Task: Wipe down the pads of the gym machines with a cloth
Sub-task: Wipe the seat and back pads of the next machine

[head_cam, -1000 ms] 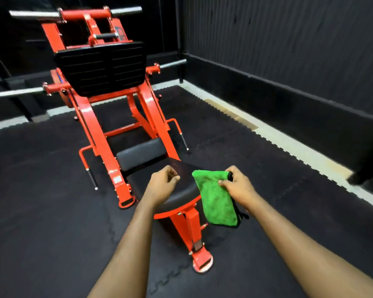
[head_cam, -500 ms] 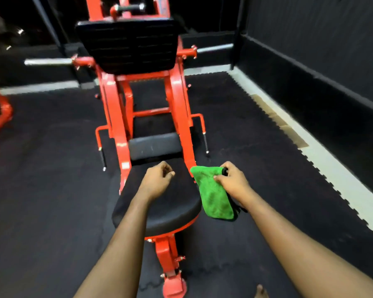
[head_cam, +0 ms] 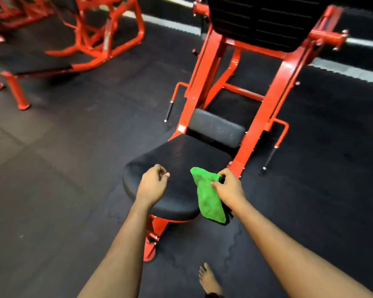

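Note:
A red gym machine [head_cam: 271, 97] stands ahead with a black seat pad [head_cam: 177, 160] low in front and a smaller grey-black pad [head_cam: 215, 127] behind it. My right hand [head_cam: 229, 188] pinches a folded green cloth [head_cam: 207, 196], which hangs at the seat pad's right edge. My left hand [head_cam: 153, 184] hovers over the near left part of the seat pad with its fingers loosely curled and nothing in them. A large black ribbed plate [head_cam: 258, 20] tops the machine.
Another red machine [head_cam: 91, 35] with a black bench pad [head_cam: 26, 59] stands at the upper left. Black rubber floor mats [head_cam: 63, 168] lie all around. My bare foot [head_cam: 209, 280] shows at the bottom, right of the seat's red base post [head_cam: 153, 239].
The view has swung left, so the machine now sits right of centre and a second machine has come into sight. Both hands keep their pose over the seat pad.

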Motion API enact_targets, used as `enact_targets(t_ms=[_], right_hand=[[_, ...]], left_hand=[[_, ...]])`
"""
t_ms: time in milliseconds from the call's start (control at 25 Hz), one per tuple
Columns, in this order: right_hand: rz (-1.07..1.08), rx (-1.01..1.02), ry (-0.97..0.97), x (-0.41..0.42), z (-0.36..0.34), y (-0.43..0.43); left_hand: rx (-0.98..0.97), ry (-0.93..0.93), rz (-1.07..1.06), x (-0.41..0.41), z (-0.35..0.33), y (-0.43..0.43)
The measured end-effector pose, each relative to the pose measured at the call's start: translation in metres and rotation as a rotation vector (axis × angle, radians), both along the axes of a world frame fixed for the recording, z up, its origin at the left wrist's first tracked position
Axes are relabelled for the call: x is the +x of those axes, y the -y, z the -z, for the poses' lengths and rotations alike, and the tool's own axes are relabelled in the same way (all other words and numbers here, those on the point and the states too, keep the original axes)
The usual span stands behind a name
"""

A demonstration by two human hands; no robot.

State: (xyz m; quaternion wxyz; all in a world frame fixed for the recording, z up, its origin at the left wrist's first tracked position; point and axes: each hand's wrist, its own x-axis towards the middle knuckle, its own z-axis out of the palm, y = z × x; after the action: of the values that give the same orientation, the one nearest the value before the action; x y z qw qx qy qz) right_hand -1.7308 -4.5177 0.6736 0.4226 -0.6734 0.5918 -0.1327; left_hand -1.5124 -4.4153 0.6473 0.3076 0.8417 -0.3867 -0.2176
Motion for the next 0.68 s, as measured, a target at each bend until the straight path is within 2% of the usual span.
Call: enact_targets(t_ms=[160, 400, 480, 600, 680], right_hand=[[-0.087, 0.017, -0.025, 0.004, 0.029, 0.049], [-0.329, -0.093, -0.003, 0.032, 0.048, 0.106], [-0.551, -0.095, 0.042, 0.049, 0.074, 0.113], [-1.059, 0.119, 0.047, 0.057, 0.143, 0.117], [-1.234, 0.154, 0.018, 0.057, 0.185, 0.124]], left_hand=[[0.016, -0.039, -0.239, -0.014, 0.039, 0.021], [0.028, -0.043, -0.527, -0.042, 0.063, 0.032], [0.044, -0.036, -0.676, -0.048, 0.079, 0.037], [0.062, 0.012, -0.856, -0.071, 0.119, 0.036], [0.063, 0.005, -0.937, -0.09, 0.143, 0.032]])
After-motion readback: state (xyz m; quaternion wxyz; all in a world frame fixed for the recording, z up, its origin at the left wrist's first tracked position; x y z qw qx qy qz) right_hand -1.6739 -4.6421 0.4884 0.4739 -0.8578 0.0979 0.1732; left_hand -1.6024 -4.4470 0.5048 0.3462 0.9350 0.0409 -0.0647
